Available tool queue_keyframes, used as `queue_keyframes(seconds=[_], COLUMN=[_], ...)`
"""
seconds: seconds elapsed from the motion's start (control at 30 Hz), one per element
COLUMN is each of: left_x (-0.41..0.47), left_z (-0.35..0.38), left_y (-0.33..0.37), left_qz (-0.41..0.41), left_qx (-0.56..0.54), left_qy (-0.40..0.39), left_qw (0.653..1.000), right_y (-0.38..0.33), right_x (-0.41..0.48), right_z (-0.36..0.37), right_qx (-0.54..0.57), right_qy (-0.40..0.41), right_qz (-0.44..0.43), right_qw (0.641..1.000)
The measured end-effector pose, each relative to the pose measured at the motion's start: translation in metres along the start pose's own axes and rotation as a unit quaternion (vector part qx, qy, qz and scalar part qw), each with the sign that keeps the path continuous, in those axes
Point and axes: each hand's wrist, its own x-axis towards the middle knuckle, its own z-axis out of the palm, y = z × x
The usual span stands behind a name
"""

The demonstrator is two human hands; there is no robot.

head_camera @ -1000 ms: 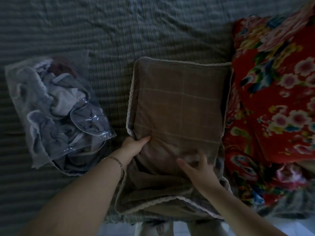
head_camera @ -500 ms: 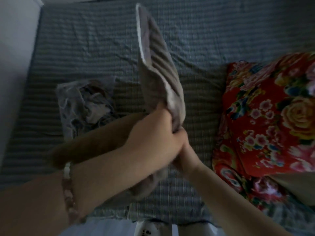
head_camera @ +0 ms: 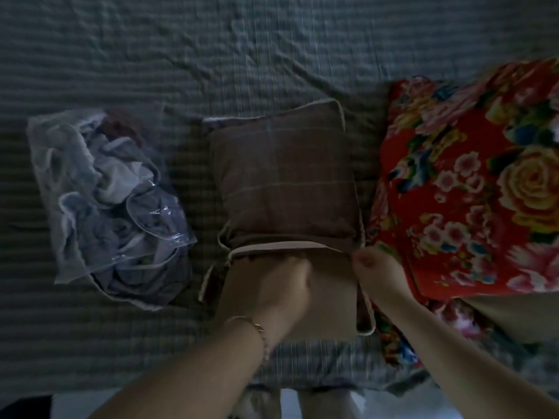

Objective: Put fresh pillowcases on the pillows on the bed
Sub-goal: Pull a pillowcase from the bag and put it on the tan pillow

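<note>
Head view: left hand (head_camera: 281,285) lies palm down on the bare beige pillow (head_camera: 329,300), fingers hidden under the brown pillowcase (head_camera: 284,182) hem, so its grip cannot be told. Right hand (head_camera: 376,269) grip is pinched on the hem's right corner. The pillow lies on the bed (head_camera: 211,55) between plastic bag (head_camera: 109,207) and floral quilt (head_camera: 469,192), long axis running away from the person, open end nearest.

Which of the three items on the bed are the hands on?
The brown checked pillow in the middle; the clear bag lies left of it, red floral bedding right.
</note>
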Motion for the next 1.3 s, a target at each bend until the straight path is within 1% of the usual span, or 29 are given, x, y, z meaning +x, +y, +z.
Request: queue_keyframes(seconds=[0.03,0.1,0.17,0.23,0.3,0.33,0.37,0.4,0.47,0.5,0.53,0.57,0.6,0.63,0.7,0.73,0.77,0.8,0.83,0.9,0.93,1.03,1.1,1.13,1.17,1.2,1.23,1.27,1.3], left_x=[0.011,0.035,0.053,0.069,0.075,0.076,0.072,0.065,0.045,0.034,0.028,0.025,0.026,0.030,0.039,0.042,0.044,0.045,0.044,0.038,0.030,-0.004,-0.019,-0.020,-0.019,-0.016,-0.013,-0.012,-0.010], left_z=[-0.005,-0.013,-0.016,-0.012,-0.012,-0.012,-0.012,-0.012,-0.011,-0.011,-0.010,-0.010,-0.011,-0.012,-0.015,-0.015,-0.014,-0.011,-0.007,0.003,0.010,0.024,0.030,0.033,0.035,0.038,0.040,0.045,0.050], left_y=[-0.023,-0.064,-0.081,-0.092,-0.092,-0.091,-0.090,-0.090,-0.095,-0.101,-0.108,-0.114,-0.119,-0.123,-0.136,-0.145,-0.153,-0.162,-0.167,-0.169,-0.166,-0.161,-0.172,-0.179,-0.184,-0.183,-0.177,-0.169,-0.161], left_qz=[-0.011,-0.002,0.019,0.025,0.037,0.059,0.089,0.127,0.225,0.248,0.231,0.184,0.116,0.044,-0.063,-0.098,-0.125,-0.156,-0.202,-0.285,-0.281,-0.199,-0.183,-0.193,-0.205,-0.225,-0.244,-0.267,-0.296], left_qx=[0.027,0.078,0.136,0.222,0.271,0.252,0.224,0.204,0.199,0.208,0.219,0.220,0.212,0.204,0.209,0.215,0.197,0.141,0.054,-0.115,-0.149,-0.192,-0.126,-0.057,-0.008,-0.012,-0.069,-0.167,-0.270], left_qy=[0.052,0.094,0.038,0.024,0.065,0.087,0.083,0.058,0.010,0.017,0.042,0.073,0.098,0.128,0.173,0.163,0.145,0.129,0.115,0.081,0.070,0.094,0.021,-0.030,-0.050,-0.031,0.012,0.067,0.112], left_qw=[0.998,0.992,0.990,0.975,0.960,0.962,0.967,0.969,0.954,0.946,0.947,0.955,0.965,0.969,0.960,0.958,0.961,0.969,0.971,0.948,0.945,0.956,0.975,0.979,0.977,0.974,0.967,0.947,0.910], right_y=[-0.007,-0.016,-0.016,-0.017,-0.020,-0.021,-0.020,-0.016,-0.005,-0.001,0.003,0.005,0.006,0.008,0.012,0.018,0.025,0.032,0.038,0.049,0.056,0.081,0.099,0.104,0.106,0.103,0.097,0.091,0.086], right_x=[0.006,0.025,0.046,0.058,0.063,0.061,0.057,0.051,0.032,0.022,0.017,0.014,0.016,0.020,0.036,0.044,0.049,0.053,0.053,0.043,0.033,-0.005,-0.020,-0.021,-0.019,-0.018,-0.016,-0.017,-0.019], right_z=[0.012,0.037,0.059,0.072,0.077,0.075,0.072,0.069,0.059,0.053,0.050,0.049,0.049,0.050,0.054,0.056,0.056,0.057,0.058,0.059,0.059,0.050,0.046,0.046,0.050,0.058,0.066,0.074,0.082], right_qx=[-0.037,-0.126,-0.248,-0.328,-0.327,-0.318,-0.307,-0.293,-0.275,-0.272,-0.271,-0.272,-0.272,-0.268,-0.245,-0.241,-0.241,-0.236,-0.212,-0.145,-0.134,-0.172,-0.244,-0.278,-0.278,-0.237,-0.150,-0.043,0.070], right_qy=[-0.007,-0.029,-0.050,-0.048,-0.025,-0.019,-0.017,-0.012,0.032,0.054,0.077,0.097,0.118,0.133,0.132,0.127,0.119,0.096,0.074,0.041,0.034,0.036,0.009,-0.012,-0.026,-0.025,0.000,0.037,0.078], right_qz=[-0.051,-0.128,-0.187,-0.214,-0.210,-0.209,-0.224,-0.257,-0.346,-0.380,-0.404,-0.405,-0.382,-0.327,-0.148,-0.066,-0.019,0.010,0.025,0.044,0.035,-0.031,-0.028,-0.017,0.009,0.055,0.116,0.185,0.251], right_qw=[0.998,0.983,0.949,0.919,0.921,0.925,0.925,0.921,0.897,0.882,0.870,0.867,0.875,0.897,0.949,0.960,0.963,0.967,0.974,0.988,0.990,0.984,0.969,0.960,0.960,0.970,0.982,0.981,0.962])
